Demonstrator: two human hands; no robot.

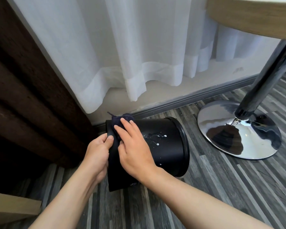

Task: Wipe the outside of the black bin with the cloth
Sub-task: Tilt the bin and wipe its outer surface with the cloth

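Note:
The black bin (165,146) lies on its side on the floor, its rimmed mouth to the right and its base to the left. White splatter marks dot its upper side. My left hand (97,151) grips the base edge of the bin, thumb on top. My right hand (132,146) lies flat on the bin's side and presses a dark navy cloth (117,121) against it near the base. Most of the cloth is hidden under my fingers; a corner sticks out at the far side.
A chrome pedestal base (234,138) and its dark pole (267,75) stand just right of the bin, under a round tabletop (248,17). White sheer curtains (122,55) hang behind, a dark brown drape (23,96) at left. Grey striped floor (221,187) lies in front.

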